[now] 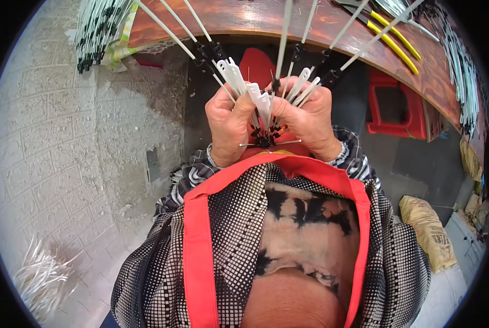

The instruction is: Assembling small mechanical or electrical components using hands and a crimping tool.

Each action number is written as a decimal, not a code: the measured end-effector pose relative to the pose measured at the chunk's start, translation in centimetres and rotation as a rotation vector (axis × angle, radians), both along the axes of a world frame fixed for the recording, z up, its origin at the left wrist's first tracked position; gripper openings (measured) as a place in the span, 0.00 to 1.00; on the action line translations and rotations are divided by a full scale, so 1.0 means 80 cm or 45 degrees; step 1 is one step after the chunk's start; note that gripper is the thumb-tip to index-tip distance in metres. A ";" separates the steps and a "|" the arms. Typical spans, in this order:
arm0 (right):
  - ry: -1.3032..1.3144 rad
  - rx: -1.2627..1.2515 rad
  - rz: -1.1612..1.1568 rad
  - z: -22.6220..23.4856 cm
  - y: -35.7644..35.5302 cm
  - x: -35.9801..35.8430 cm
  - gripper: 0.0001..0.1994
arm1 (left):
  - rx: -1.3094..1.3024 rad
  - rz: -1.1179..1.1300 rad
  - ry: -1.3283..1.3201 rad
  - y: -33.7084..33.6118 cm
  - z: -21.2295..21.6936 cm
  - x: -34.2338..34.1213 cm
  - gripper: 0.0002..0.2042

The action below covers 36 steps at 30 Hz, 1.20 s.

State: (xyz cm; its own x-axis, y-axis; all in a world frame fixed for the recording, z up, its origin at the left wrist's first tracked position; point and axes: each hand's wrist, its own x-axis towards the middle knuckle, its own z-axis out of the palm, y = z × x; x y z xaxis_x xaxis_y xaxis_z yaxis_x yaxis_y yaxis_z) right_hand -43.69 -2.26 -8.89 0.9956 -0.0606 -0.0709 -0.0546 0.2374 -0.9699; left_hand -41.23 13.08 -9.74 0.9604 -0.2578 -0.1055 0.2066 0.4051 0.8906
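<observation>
In front of my chest is what looks like an umbrella frame, its white ribs fanning out away from me toward the table. The ribs gather at a dark hub [264, 141] close to my red-edged apron. Black joints [203, 53] sit partway along them. White plastic pieces [263, 105] stand among the ribs between my hands. My left hand [228, 127] is closed round the ribs on the left, thumb pressed inward. On the other side my right hand [311, 123] pinches the ribs, its thumb near the middle. What lies beneath the fingers is hidden.
A curved wooden table [244, 21] runs along the far side, with yellow-handled pliers [392, 46] at its right. Bundles of ribs hang at the left [98, 35] and right edges. A red stool [400, 128], a tan sack [427, 232] and white strips [43, 279] are lower down.
</observation>
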 end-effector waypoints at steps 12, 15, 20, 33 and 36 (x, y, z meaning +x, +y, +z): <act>0.037 0.089 0.342 -0.014 -0.023 0.007 0.11 | -0.201 -0.304 0.127 0.016 -0.004 0.023 0.11; 0.044 0.144 0.431 -0.021 -0.026 0.010 0.10 | -0.237 -0.351 0.131 0.017 -0.009 0.027 0.11; 0.012 0.061 0.316 -0.014 -0.021 0.014 0.10 | -0.198 -0.132 0.181 0.007 -0.001 0.018 0.09; 0.161 -0.001 0.267 -0.007 -0.024 0.022 0.09 | 0.045 0.061 0.072 -0.010 -0.003 0.008 0.10; 0.162 -0.010 0.278 -0.005 -0.028 0.021 0.09 | 0.038 0.033 0.042 -0.008 -0.017 0.006 0.08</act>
State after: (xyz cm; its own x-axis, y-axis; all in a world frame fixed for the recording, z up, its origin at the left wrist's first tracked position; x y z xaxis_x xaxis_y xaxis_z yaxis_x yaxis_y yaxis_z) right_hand -42.03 -4.52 -9.28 0.9682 0.1540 -0.1971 -0.2258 0.1987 -0.9537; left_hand -40.76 12.47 -11.14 0.9625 -0.2295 -0.1445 0.2259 0.3838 0.8954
